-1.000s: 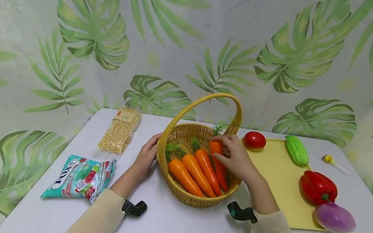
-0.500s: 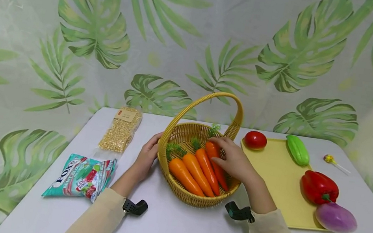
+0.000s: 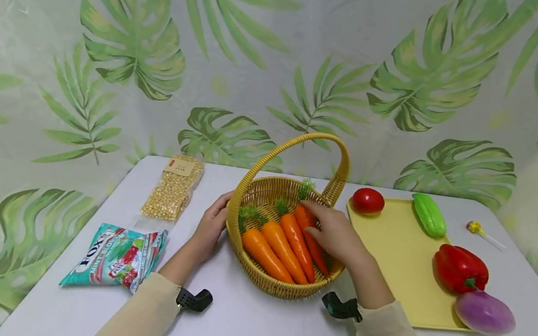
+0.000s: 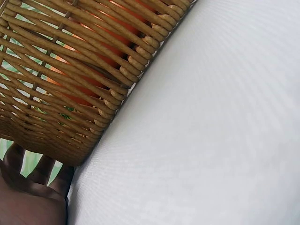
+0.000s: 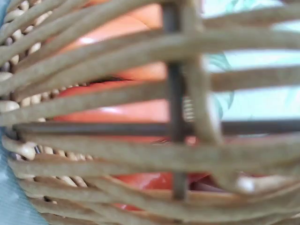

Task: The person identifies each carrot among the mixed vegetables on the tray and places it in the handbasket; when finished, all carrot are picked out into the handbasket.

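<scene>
A yellow woven basket (image 3: 277, 292) with a tall arched handle stands mid-table. Several orange carrots (image 3: 267, 255) with green tops lie side by side in it. My left hand (image 3: 210, 228) rests against the basket's left outer side, its spread fingers (image 4: 43, 169) reaching behind the weave in the left wrist view. Over the right rim, my right hand (image 3: 337, 232) grips the upper end of the rightmost carrot (image 3: 314, 247) between thumb and fingers. Through the basket wall (image 5: 93, 145), the right wrist view shows orange-red carrots but not the hand.
On the right, a yellow tray (image 3: 397, 249) bears a tomato (image 3: 367, 201), a green cucumber-like vegetable (image 3: 429, 215), a red bell pepper (image 3: 461, 269) and an eggplant (image 3: 485, 312). A lollipop (image 3: 484, 234) lies beyond it. Left are a corn-kernel bag (image 3: 172, 189) and a candy bag (image 3: 117, 256).
My right hand has shifted slightly left with the rightmost carrot, whose top now lies lower and closer to the neighbouring carrot. My left hand and the basket have stayed in place.
</scene>
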`<state>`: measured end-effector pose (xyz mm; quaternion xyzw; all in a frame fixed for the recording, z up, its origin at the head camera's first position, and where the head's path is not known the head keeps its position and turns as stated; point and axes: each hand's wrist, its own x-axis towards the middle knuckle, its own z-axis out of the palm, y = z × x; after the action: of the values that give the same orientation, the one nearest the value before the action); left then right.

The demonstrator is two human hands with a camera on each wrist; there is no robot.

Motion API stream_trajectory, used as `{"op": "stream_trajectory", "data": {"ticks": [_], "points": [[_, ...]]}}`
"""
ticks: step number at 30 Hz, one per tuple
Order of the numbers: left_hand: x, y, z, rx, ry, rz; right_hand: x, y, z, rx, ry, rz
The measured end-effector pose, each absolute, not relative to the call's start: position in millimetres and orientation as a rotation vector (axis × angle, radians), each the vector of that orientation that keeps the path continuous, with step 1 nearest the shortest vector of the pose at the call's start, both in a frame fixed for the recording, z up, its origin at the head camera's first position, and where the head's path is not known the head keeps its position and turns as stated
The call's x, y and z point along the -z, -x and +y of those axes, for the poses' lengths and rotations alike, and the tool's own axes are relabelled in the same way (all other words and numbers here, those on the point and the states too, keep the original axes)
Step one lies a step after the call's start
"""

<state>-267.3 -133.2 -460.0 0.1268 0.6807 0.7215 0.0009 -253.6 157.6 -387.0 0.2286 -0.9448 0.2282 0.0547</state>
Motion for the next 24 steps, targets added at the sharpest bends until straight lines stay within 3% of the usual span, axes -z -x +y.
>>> {"op": "stream_trajectory", "data": {"ticks": [24], "points": [[460.2,267.8,-134.1,-2.263,-0.422,2.134,391.4,250.1,153.8,-0.616,-0.602,-2.802]]}}
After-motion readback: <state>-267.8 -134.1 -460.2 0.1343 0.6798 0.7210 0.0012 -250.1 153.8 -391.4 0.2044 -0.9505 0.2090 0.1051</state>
